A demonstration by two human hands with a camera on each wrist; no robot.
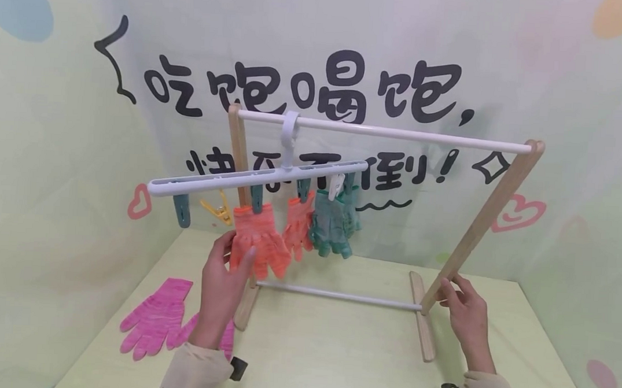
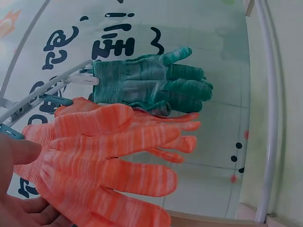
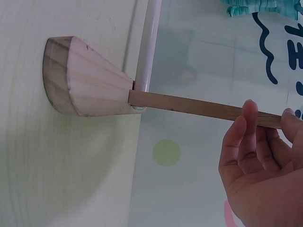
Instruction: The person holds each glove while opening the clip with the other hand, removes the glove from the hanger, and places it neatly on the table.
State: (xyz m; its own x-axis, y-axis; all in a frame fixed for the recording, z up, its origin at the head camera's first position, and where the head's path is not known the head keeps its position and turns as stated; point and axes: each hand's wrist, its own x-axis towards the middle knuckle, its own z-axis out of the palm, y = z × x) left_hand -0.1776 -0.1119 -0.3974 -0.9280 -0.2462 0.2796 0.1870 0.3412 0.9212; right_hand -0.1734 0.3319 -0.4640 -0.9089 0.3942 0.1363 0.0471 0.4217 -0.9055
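Note:
My left hand (image 1: 221, 282) holds the nearer orange knitted glove (image 1: 259, 241), thumb across its front and fingers behind. A dark green clothespin (image 1: 257, 198) fixes that glove to a grey-white hanger (image 1: 218, 180). Further back on the hanger are another orange glove (image 1: 298, 227) and green gloves (image 2: 151, 82), one beneath a white clothespin (image 2: 84, 80). Over the rack's white top rod (image 1: 397, 133) hooks the hanger, which slants toward me at its left end. My right hand (image 1: 466, 316) grips the rack's right wooden post (image 1: 484, 225) low down, between thumb and fingers.
Pink gloves (image 1: 154, 317) lie on the table at left. A yellow clothespin (image 1: 218, 207) and a dark green clothespin (image 1: 182, 210) hang from the hanger's left part. The rack's lower rod (image 1: 338, 296) joins its wooden feet (image 1: 426, 335). A printed backdrop stands behind.

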